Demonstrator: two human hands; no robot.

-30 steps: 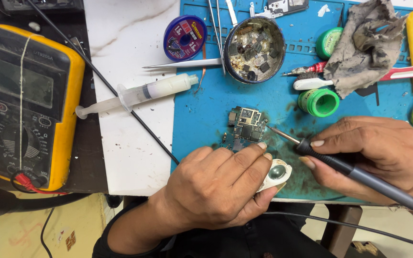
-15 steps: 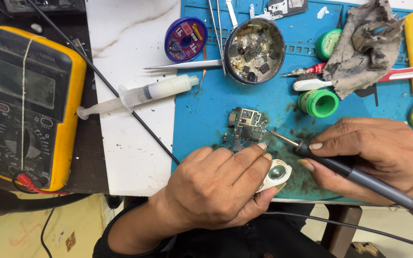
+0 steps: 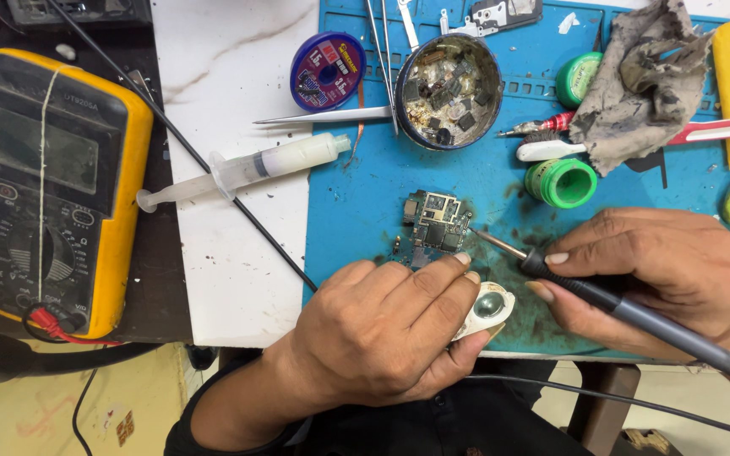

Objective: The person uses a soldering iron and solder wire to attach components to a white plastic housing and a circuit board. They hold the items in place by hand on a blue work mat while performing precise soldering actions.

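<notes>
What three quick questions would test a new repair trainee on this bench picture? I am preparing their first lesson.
1. True or false: the right hand holds the soldering iron with its tip at the circuit board.
2. Which thing lies on the white surface left of the blue mat? A) syringe B) green pot C) grey rag
3. What rests under the left hand, beside the board?

Key: 1 true; 2 A; 3 a small white magnifier with a round lens.
</notes>
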